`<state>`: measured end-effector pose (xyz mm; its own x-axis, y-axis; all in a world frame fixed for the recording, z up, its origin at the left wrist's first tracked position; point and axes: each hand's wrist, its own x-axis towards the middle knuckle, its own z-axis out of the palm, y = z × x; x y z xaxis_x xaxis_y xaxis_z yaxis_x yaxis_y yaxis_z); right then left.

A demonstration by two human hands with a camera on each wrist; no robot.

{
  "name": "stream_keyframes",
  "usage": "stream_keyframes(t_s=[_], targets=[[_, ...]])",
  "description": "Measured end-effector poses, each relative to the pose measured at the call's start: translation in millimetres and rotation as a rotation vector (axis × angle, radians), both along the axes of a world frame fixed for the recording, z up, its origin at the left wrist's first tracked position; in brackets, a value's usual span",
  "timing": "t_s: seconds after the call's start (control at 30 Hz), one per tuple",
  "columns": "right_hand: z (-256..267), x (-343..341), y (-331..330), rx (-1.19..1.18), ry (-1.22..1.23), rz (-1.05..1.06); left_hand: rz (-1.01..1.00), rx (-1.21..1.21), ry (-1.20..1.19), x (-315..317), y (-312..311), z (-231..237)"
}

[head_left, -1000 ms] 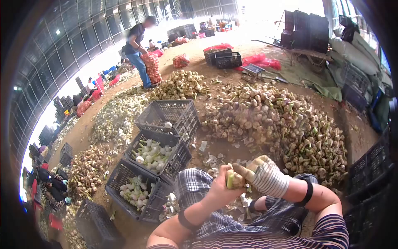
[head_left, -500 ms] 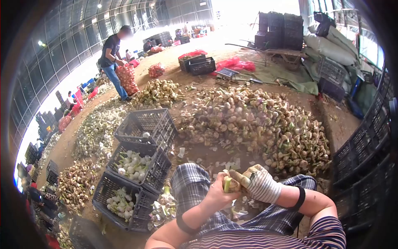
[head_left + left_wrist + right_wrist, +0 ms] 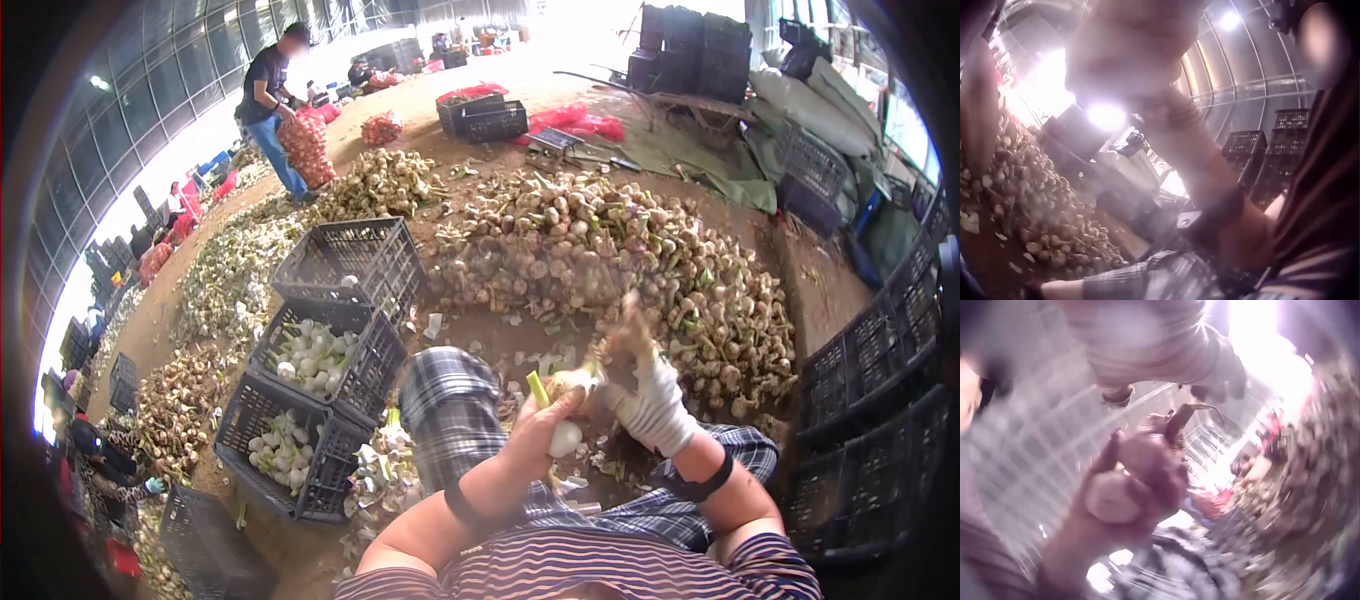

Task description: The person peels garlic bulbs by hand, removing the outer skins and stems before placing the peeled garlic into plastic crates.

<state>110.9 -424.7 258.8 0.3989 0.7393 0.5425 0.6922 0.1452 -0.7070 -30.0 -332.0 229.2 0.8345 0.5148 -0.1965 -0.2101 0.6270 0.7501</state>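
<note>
My bare left hand (image 3: 535, 440) grips a garlic bulb (image 3: 572, 382), a short green stalk jutting up beside the thumb. A second, smooth white bulb (image 3: 565, 438) shows low in the same palm, and in the right wrist view the white bulb (image 3: 1110, 499) lies inside the curled fingers. Just right of them is my right hand (image 3: 655, 405) in a whitish glove, blurred, its fingers stretched away from the bulb. The right wrist view has the gloved hand (image 3: 1154, 347) overhead, thumb and fingers apart. My left hand's grip is out of sight in the left wrist view.
A large heap of untrimmed garlic (image 3: 640, 250) lies ahead. Left of my knee stand black crates, one with white bulbs (image 3: 315, 350), another crate (image 3: 225, 430) also holding garlic. Farther off, a person (image 3: 268, 110) holds a red mesh sack (image 3: 307, 148). More crates (image 3: 870, 400) stand at right.
My hands were together on the garlic bulb; the right one has since moved off it with fingers extending. The left hand has turned, exposing the white bulb. The head view has shifted.
</note>
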Motion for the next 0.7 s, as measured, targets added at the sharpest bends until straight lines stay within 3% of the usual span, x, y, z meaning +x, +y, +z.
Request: stream_keyframes(t_s=[0.03, 0.1, 0.13, 0.17, 0.23, 0.3, 0.37, 0.4, 0.43, 0.5, 0.53, 0.57, 0.63, 0.67, 0.7], targets=[[-5.3, -7.0, 2.1, 0.133, 0.831, 0.223, 0.017, 0.141, -0.011, -1.1, 0.9, -3.9], [-22.8, -19.2, 17.9, 0.096, 1.233, 0.355, 0.132, 0.600, -0.016, 1.0, -6.1, -8.6], [-28.0, -31.3, 18.0, 0.108, 1.232, 0.425, 0.174, 0.744, -0.006, 1.7, -9.1, -11.0], [-34.6, -36.5, 20.7, 0.152, 1.318, 0.382, 0.160, 0.593, -0.101, -2.1, -10.5, -13.5], [-27.5, -45.0, 18.3, 0.181, 1.247, 0.371, 0.023, 0.167, -0.039, -18.5, -3.5, -6.6], [-48.7, -45.2, 18.2, 0.148, 0.968, 0.278, -0.110, -0.218, -0.144, -32.6, 6.6, -2.0], [-60.3, -49.9, 20.0, 0.108, 0.789, 0.211, -0.530, -0.390, -0.467, -34.8, 33.3, -19.6], [-59.9, -49.8, 21.8, 0.090, 0.558, 0.120, -0.525, -0.359, -0.471, -37.0, 35.6, -23.5], [-59.3, -49.0, 26.8, 0.089, 0.563, 0.087, -0.551, -0.377, -0.463, -38.4, 35.7, -27.5], [-57.9, -49.6, 36.8, 0.015, -0.087, -0.247, -0.059, -0.002, -0.050, -39.5, 25.8, -22.5], [-56.0, -51.3, 43.8, 0.023, -0.236, -0.285, 0.004, 0.150, -0.018, -37.5, 31.0, -38.8], [-48.3, -59.6, 42.9, -0.068, -0.205, -0.269, 0.076, 0.284, 0.003, -37.5, 32.4, -41.6], [-50.3, -64.1, 45.2, -0.001, 0.041, -0.193, 0.003, 0.219, 0.001, -46.4, 51.4, -40.7], [-42.4, -63.4, 42.4, -0.155, 0.311, -0.171, -0.044, 0.136, -0.009, -50.7, 60.8, -41.3], [-45.1, -62.9, 43.3, -0.141, 0.676, -0.025, -0.092, 0.050, -0.036, -53.7, 63.8, -33.1]])
